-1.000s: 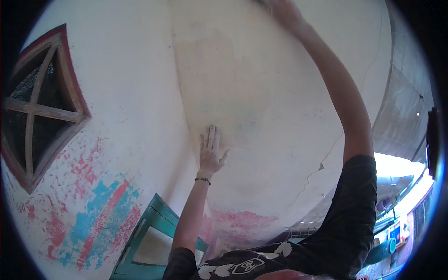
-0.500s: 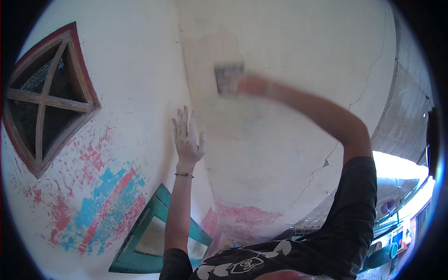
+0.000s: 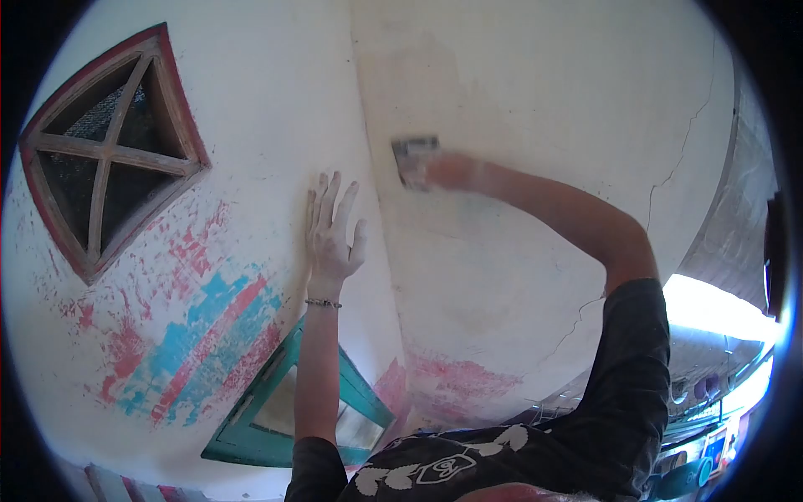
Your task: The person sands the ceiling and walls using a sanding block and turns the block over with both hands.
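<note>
Whitened with dust, my left hand (image 3: 332, 230) is raised with its fingers stretched out beside the left wall (image 3: 268, 109), near the corner. Whether its palm presses on the wall I cannot tell. On the right-hand wall (image 3: 519, 243), my right hand (image 3: 447, 171) is closed on a dark, flat, rectangular hand tool (image 3: 410, 149). Motion blurs the hand and part of the tool, so its exact kind is unclear. The tool appears to lie against the wall, just right of the corner, below a brownish patch (image 3: 456, 84).
A red-edged wooden window (image 3: 104, 153) is set in the left wall. Below it are flaking pink and blue paint patches (image 3: 196, 347). A green frame (image 3: 251, 418) stands low behind my left arm. Cracks (image 3: 669, 176) run down the right wall; corrugated sheeting (image 3: 728, 234) hangs beyond.
The view has shifted, so the walls and window sit further right. My right hand has moved with the tool, slightly lower in view and nearer the corner. My left hand stays raised.
</note>
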A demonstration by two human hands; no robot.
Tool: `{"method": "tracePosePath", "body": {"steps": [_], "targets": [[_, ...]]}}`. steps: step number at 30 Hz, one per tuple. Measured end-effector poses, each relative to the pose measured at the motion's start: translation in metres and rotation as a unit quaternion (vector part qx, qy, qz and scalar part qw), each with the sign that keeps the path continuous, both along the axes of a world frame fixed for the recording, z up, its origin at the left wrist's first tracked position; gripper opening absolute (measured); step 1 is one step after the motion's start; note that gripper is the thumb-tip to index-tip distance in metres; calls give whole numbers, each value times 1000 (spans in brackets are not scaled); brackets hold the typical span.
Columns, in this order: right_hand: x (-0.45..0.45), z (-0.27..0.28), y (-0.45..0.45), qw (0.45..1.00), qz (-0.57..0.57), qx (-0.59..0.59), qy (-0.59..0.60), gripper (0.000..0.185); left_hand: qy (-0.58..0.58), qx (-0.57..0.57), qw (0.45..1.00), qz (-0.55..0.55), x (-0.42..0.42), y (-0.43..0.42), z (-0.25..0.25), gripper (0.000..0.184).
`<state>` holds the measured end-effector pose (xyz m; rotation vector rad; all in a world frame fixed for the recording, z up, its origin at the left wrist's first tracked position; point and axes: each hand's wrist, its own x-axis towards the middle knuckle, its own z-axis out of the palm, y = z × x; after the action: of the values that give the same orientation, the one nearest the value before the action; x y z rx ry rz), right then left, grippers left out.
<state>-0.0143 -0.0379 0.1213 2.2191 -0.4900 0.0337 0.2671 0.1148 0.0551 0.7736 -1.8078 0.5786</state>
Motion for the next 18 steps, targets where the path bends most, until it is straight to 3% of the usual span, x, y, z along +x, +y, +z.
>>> {"method": "tracePosePath", "body": {"steps": [1,4,5,7,10,12,14,16,18], "targets": [[5,3,40,989,-43,45,136,43,-15,-3,1000,20,5,8,5,54],[-25,31,-82,960,66,187,-198,42,-42,-26,998,50,25,20,18,52],[-31,103,-46,955,27,182,-232,45,-39,-35,998,39,32,21,19,53],[-33,201,-14,959,19,-12,-281,45,-48,-29,998,21,41,24,18,54],[-22,269,28,907,41,-124,-400,46,-72,-1,997,9,43,29,15,59],[-6,256,13,891,26,-164,-422,46,-71,8,997,2,43,29,10,60],[10,205,-33,908,-7,-205,-365,47,-68,18,997,10,43,32,8,60],[31,102,-89,955,-41,-233,-179,49,-67,21,997,10,46,34,8,60],[40,13,-73,990,2,-142,-13,44,-68,22,997,2,49,37,9,61]]}}
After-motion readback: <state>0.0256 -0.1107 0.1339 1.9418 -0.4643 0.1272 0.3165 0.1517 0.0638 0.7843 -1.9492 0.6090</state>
